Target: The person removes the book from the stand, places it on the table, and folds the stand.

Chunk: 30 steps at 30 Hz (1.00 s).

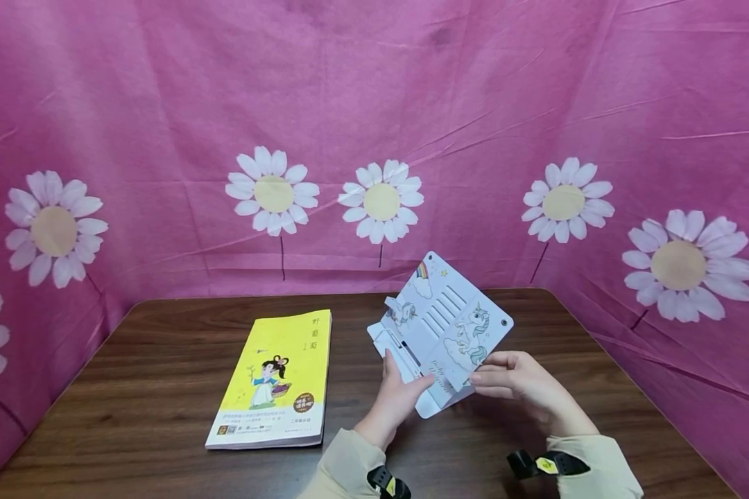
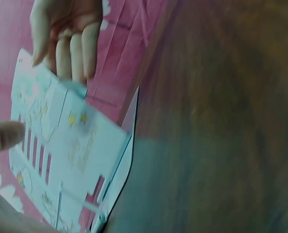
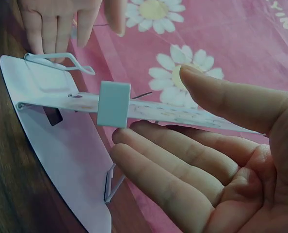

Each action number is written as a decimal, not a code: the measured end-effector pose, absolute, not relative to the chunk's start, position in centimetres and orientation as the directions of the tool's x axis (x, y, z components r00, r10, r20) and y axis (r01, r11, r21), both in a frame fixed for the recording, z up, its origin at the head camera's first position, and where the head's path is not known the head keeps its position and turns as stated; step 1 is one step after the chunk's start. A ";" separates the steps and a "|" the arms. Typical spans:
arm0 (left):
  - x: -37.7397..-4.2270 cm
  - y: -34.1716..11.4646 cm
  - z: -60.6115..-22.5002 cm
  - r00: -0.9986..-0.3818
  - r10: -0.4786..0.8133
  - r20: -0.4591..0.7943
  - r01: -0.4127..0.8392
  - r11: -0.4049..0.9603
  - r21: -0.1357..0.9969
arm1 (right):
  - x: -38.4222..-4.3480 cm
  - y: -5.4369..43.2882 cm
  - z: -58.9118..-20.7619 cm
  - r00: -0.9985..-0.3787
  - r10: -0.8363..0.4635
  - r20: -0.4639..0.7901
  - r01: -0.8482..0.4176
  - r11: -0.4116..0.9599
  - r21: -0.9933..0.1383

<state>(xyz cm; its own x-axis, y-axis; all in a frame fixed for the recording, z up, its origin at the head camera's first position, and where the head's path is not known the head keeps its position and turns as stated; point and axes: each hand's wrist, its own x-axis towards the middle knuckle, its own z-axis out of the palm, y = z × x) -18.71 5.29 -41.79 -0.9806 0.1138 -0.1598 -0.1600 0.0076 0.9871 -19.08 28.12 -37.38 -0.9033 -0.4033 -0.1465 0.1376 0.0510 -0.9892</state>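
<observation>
A white metal book stand printed with unicorns and a rainbow is tilted over the table's right half, its slotted back panel raised from its base plate. My left hand holds it at the lower front, the thumb across the front side and the fingers at the base. At the panel's right edge is my right hand. Its fingers are nearly straight just behind the panel, beside a small white block-shaped tab, with the thumb held apart. Wire page clips stick out from the base.
A yellow-covered book lies shut on the dark wooden table, left of the hands. Behind the table's far edge hangs a pink cloth with white daisies. Both wrists wear black straps.
</observation>
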 end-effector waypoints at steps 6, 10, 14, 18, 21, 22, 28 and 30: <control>-18.0 6.2 -41.8 -0.989 0.071 -0.128 -0.124 0.053 0.991 | -19.2 27.6 -37.5 -0.897 -0.413 -0.158 0.115 0.127 -0.985; -17.9 6.0 -41.7 -0.990 0.073 -0.122 -0.118 0.064 0.991 | -19.2 27.5 -37.6 -0.896 -0.414 -0.159 0.105 0.150 -0.983; -18.1 5.6 -41.4 -0.988 0.081 -0.130 -0.124 0.075 0.989 | -19.1 27.4 -37.6 -0.887 -0.437 -0.147 0.091 0.147 -0.985; -18.4 5.2 -41.3 -0.983 0.083 -0.165 -0.158 0.081 0.984 | -19.0 27.1 -37.6 -0.868 -0.478 -0.136 0.080 0.135 -0.988; -18.6 5.0 -41.2 -0.981 0.085 -0.175 -0.168 0.083 0.982 | -18.9 26.9 -37.5 -0.850 -0.511 -0.125 0.074 0.117 -0.990; -18.7 4.9 -41.2 -0.981 0.083 -0.174 -0.167 0.085 0.982 | -18.9 26.9 -37.5 -0.845 -0.522 -0.120 0.072 0.112 -0.991; -19.1 4.3 -41.2 -0.980 0.076 -0.183 -0.176 0.085 0.981 | -18.8 26.5 -37.7 -0.805 -0.584 -0.102 0.042 0.116 -0.992; -19.2 4.1 -41.2 -0.980 0.079 -0.185 -0.178 0.083 0.980 | -18.8 26.3 -37.8 -0.794 -0.600 -0.095 0.016 0.136 -0.991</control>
<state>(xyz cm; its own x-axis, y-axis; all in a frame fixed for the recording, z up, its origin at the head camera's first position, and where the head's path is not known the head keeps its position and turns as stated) -19.22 4.10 -41.18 -0.9796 0.0792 -0.1849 -0.1784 0.0829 0.9805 -18.83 26.34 -37.76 -0.7941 -0.6002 -0.0952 0.0162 0.1356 -0.9906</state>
